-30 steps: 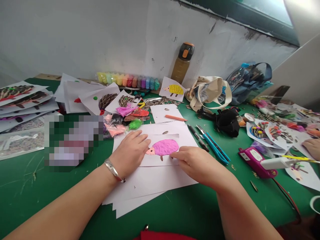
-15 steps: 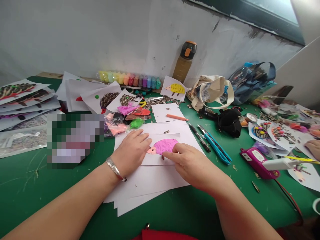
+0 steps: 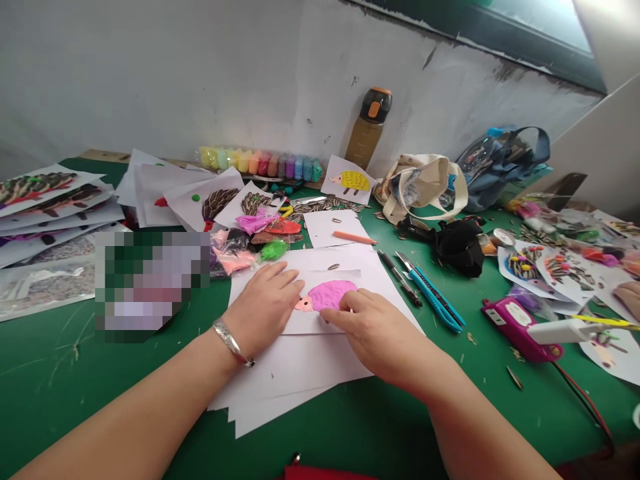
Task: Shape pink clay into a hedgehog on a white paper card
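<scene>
A pink clay hedgehog (image 3: 330, 293) with a peach face and a dark eye lies on a white sheet (image 3: 300, 326). My left hand (image 3: 265, 300) rests open and flat on the sheet's left side, fingertips beside the face. Over the lower edge of the pink body, my right hand (image 3: 377, 327) presses down with its index finger, the other fingers bent and nothing held. That fingertip mostly covers a small dark brown piece under the body. A sunflower seed (image 3: 333, 267) lies just above the sheet.
Beyond the paper stack are bagged coloured clays (image 3: 274, 250) and an orange stick (image 3: 355, 238). A black pen (image 3: 400, 278) and a blue utility knife (image 3: 431, 293) lie to the right, near a magenta glue gun (image 3: 520, 330). A bottle (image 3: 369, 130) stands by the wall.
My right index finger has shifted slightly left and now covers most of the brown piece that showed before. My left hand stays in place on the sheet.
</scene>
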`<state>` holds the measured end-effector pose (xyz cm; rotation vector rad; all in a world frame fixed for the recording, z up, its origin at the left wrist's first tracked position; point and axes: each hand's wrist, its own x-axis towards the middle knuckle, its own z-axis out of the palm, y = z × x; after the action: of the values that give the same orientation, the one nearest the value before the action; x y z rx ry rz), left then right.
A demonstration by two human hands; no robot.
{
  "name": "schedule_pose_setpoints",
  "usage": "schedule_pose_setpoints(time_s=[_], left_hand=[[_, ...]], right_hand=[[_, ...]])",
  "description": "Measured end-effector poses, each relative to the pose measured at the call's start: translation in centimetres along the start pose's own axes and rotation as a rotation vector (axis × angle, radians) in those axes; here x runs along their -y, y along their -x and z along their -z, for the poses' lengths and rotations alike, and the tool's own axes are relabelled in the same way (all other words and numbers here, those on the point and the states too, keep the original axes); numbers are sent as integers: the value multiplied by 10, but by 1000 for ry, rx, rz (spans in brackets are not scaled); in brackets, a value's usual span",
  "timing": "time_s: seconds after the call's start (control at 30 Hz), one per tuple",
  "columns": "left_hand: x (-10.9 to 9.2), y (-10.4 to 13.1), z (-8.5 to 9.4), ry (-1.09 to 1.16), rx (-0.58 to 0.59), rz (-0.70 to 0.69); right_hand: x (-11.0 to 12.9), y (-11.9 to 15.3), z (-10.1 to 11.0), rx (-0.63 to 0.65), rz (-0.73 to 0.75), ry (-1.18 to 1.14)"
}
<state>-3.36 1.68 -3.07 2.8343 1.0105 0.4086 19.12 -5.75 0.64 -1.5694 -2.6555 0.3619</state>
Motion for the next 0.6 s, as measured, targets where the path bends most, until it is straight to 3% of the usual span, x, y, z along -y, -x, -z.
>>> schedule_pose_setpoints(time_s=[0.13,0.4,0.6], left_hand=[[0,0,1,2,-3,4],[0,0,-2,1,-44,0],[-1,0,-2,9,-54,13]], right_hand=[[0,0,-1,26,19,50],[-4,3,12,-27,-22,-138],[1,1,9,70,32,-44]])
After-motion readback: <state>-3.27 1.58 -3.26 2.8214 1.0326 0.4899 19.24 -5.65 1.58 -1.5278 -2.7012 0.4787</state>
